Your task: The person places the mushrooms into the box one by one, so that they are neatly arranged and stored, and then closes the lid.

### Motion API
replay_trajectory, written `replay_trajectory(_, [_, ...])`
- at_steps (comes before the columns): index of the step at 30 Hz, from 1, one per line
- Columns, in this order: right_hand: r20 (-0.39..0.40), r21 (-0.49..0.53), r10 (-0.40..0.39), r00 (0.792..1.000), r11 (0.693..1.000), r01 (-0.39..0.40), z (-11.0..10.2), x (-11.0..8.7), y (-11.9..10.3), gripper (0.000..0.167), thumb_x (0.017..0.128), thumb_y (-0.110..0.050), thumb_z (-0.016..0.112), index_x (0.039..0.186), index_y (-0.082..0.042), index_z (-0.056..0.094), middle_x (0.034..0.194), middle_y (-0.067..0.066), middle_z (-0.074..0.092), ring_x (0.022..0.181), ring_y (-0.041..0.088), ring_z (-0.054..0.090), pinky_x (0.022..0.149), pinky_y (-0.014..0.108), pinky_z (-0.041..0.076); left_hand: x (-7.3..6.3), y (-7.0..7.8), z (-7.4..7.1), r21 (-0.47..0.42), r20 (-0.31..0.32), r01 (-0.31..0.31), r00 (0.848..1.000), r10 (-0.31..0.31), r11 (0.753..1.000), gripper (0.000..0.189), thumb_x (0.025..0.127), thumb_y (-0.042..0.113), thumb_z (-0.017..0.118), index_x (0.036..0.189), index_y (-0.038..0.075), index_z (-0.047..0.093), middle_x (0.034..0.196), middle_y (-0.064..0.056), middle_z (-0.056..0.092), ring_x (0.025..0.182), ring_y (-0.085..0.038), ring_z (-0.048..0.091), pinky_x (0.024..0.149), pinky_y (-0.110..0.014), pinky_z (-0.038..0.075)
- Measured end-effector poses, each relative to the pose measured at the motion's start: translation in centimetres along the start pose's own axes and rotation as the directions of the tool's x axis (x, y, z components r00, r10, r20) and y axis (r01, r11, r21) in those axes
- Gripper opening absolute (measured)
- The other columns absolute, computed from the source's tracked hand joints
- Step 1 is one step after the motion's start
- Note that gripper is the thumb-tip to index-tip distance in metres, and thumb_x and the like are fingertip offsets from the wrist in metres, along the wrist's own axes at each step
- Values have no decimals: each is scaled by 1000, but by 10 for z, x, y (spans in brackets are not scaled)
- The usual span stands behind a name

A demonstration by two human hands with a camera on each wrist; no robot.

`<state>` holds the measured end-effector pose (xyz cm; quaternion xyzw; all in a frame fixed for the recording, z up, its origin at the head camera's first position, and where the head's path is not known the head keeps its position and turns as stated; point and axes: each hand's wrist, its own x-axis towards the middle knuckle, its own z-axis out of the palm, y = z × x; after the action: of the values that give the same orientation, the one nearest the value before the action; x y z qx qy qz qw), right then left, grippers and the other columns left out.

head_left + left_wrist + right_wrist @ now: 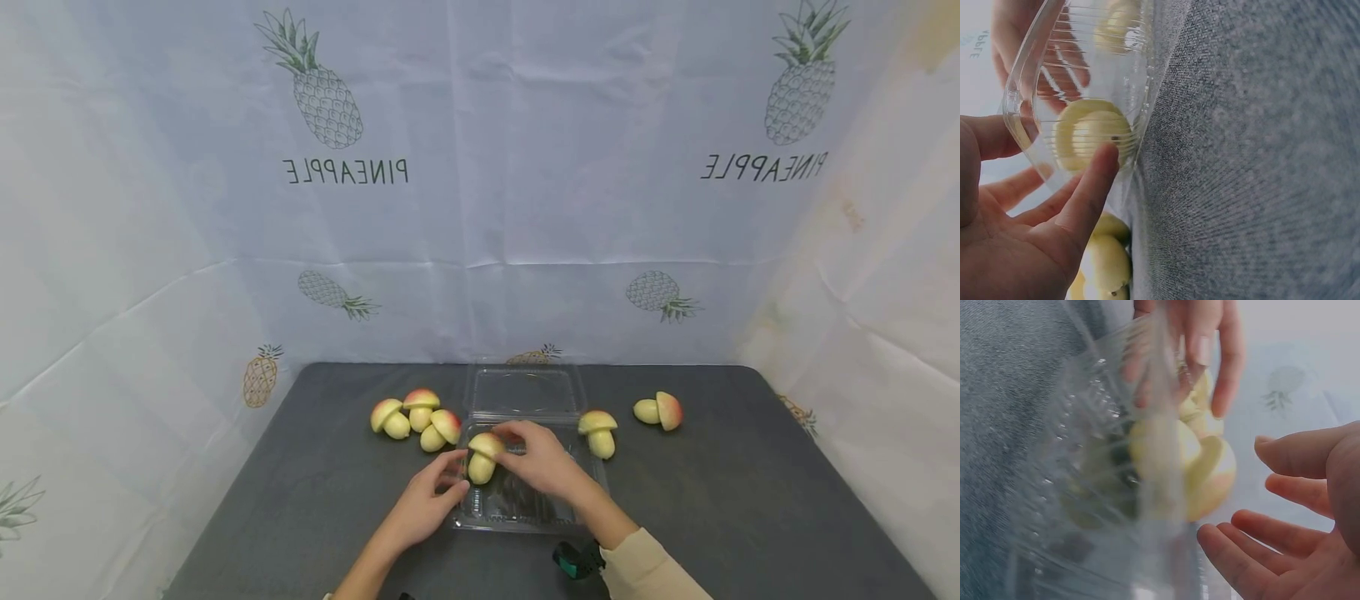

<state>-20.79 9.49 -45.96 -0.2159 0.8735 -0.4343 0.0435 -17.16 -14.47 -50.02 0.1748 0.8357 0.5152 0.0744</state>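
Note:
A toy mushroom (482, 468) with a yellow stem and red-tinged cap lies at the left side of a clear plastic clamshell box (517, 527). Straight fingers of my left hand (426, 502) touch the box's left wall; in the left wrist view one fingertip overlaps the mushroom (1091, 134), seen through the ribbed plastic. My right hand (546, 460) reaches over the box, fingers spread beside the cap. The right wrist view shows this hand (1297, 531) with its fingers apart and nothing between them. The box's lid (525, 392) lies folded back, away from me.
Three more mushrooms (422, 408) cluster left of the box. Another mushroom (600, 433) stands at the box's right edge, and a further mushroom (660, 411) lies farther right. A dark object (577, 560) sits by the right sleeve. Pineapple-print cloth (510, 217) walls the dark table (337, 492).

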Motion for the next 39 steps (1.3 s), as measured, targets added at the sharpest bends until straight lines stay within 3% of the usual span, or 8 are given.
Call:
replay_trajectory(23, [-96, -12, -28, 995, 1000, 27, -43, -23, -12, 35, 100, -24, 67, 132, -9, 65, 131, 8, 64, 121, 31, 60, 95, 42, 54, 0, 1, 0, -34, 1, 8, 1000, -8, 999, 49, 104, 22, 61, 148, 8, 48, 131, -18, 60, 117, -36, 63, 89, -50, 54])
replay_trajectory(29, [-96, -45, -44, 994, 998, 40, -55, -29, -7, 36, 101, -24, 66, 133, -8, 65, 130, 9, 64, 120, 32, 61, 94, 41, 55, 0, 0, 0, -39, 6, 3, 1000, -3, 999, 49, 104, 23, 61, 148, 7, 48, 131, -17, 60, 116, -34, 64, 89, -47, 55])
replay_trajectory(39, [-167, -152, -63, 984, 988, 37, -73, -36, 1, 32, 99, -19, 70, 129, -10, 68, 123, 7, 66, 112, 29, 64, 87, 40, 57, 0, 1, 0, -27, -1, 0, 1000, 0, 1000, 48, 104, 22, 61, 147, 7, 49, 130, -16, 60, 116, -33, 64, 88, -46, 54])
